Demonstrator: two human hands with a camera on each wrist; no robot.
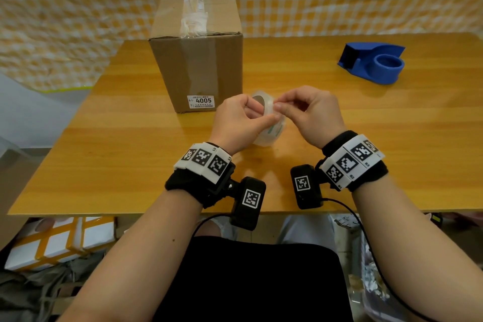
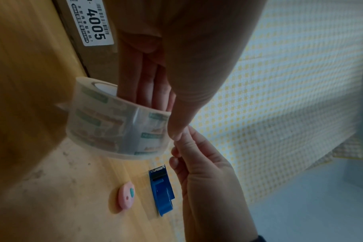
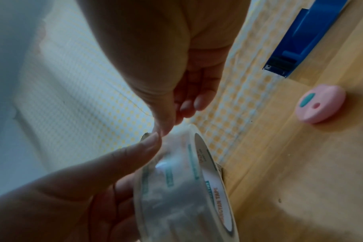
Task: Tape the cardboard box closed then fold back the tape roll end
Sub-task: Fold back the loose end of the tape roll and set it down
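Cardboard box (image 1: pixel 197 52) at 11 o'clock on the surface (image 1: pixel 339 125), clear tape already over its top seam: taping looks done. Left hand (image 1: pixel 236 123) grips the tape roll (image 1: pixel 270 125) through its core; right hand (image 1: pixel 311 112) pinches the roll's free end. Fold-back apparently underway, unfinished.

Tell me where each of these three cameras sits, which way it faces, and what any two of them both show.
Head: worn on the head, faces forward and down at the table, box and tape roll; both forearms, left hand and right hand show.
Left wrist: looks along the left hand's fingers inside the roll; the right hand shows too.
Right wrist: looks along the right hand at the roll's free end; the left thumb shows.
Shared: both wrist views show the blue tape dispenser and a pink oval object.
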